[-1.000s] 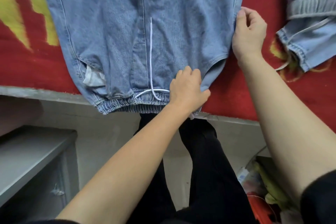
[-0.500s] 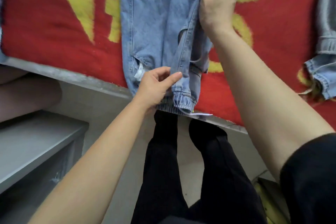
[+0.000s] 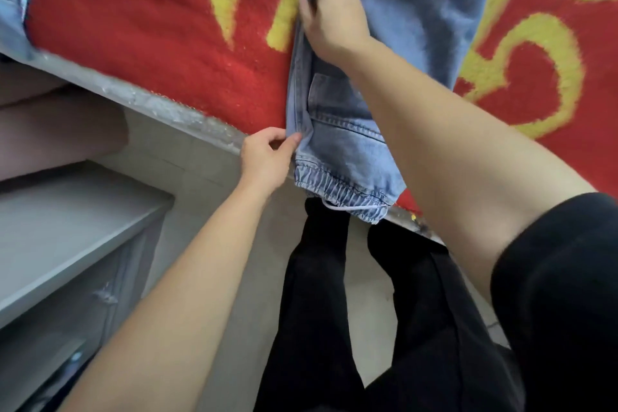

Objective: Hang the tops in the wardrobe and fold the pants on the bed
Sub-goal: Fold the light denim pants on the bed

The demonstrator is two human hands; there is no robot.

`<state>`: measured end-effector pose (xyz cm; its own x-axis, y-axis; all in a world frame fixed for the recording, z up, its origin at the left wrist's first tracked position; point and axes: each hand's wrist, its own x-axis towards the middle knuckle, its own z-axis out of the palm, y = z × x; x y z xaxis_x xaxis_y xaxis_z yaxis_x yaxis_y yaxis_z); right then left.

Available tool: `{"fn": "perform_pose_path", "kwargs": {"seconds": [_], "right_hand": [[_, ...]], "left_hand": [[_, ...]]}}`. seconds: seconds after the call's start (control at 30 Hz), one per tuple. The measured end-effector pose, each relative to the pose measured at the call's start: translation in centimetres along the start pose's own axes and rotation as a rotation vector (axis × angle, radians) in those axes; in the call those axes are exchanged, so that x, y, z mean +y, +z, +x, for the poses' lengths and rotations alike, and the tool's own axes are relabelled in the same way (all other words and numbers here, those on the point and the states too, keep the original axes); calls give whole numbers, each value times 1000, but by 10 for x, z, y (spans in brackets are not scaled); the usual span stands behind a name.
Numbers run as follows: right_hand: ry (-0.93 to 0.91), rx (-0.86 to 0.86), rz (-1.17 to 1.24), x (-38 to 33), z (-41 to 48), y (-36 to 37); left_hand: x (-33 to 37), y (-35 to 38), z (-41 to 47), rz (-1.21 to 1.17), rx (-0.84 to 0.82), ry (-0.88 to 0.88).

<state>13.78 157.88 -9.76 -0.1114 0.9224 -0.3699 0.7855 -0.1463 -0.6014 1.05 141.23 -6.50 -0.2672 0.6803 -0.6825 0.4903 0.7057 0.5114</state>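
A pair of light-blue denim pants with an elasticated waistband [image 3: 347,150] lies on the red plush bed cover with yellow patterns [image 3: 140,43], folded lengthwise into 1 narrow strip, its gathered waistband hanging just over the near edge of that cover. The left hand [image 3: 266,157] pinches the folded left edge of the pants just above the waistband, thumb and fingers closed on the denim. The right hand [image 3: 329,15] lies farther up the same edge, fingers spread and pressing flat on the cloth, gripping nothing.

By the look of things, the lengthwise fold of this pair is made and is being smoothed and squared; the crosswise folds that would make it a compact bundle are not yet done. Another piece of pale-blue cloth [image 3: 11,13] shows at the far left of the bed cover, too cropped to tell whether it is pants or a top. No wardrobe and no hangers are in view, so how the tops stand cannot be told.

A white drawstring [image 3: 351,209] loops below the waistband. No brand, label or readable writing can be made out; the yellow shapes on the cover are cut off and not legible.
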Motion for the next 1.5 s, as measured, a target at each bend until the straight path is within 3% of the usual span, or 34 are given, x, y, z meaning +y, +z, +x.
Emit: {"fn": "perform_pose_path", "kwargs": {"seconds": [0.13,0.2,0.3,0.4,0.53,0.6,0.67,0.73,1.5], "right_hand": [[21,-16,-1,0,-1,-21],[6,192,-8,3,-6,-34],[-150,685,-22,15,-4,-63],[-60,810,-206,31,15,-97],[95,580,-452,59,50,-134],[90,398,-464,80,66,-134],[104,236,-478,100,75,-123],[131,186,-449,111,79,-111],[173,110,-373,116,86,-104]], "left_hand": [[17,-10,11,109,-59,-64],[31,-16,17,167,-66,-49],[66,-18,32,238,39,119],[117,-12,62,281,166,389],[189,10,116,574,216,793],[221,22,142,721,180,873],[242,31,168,818,102,794],[247,36,189,851,33,691],[252,36,201,1009,12,661]]}}
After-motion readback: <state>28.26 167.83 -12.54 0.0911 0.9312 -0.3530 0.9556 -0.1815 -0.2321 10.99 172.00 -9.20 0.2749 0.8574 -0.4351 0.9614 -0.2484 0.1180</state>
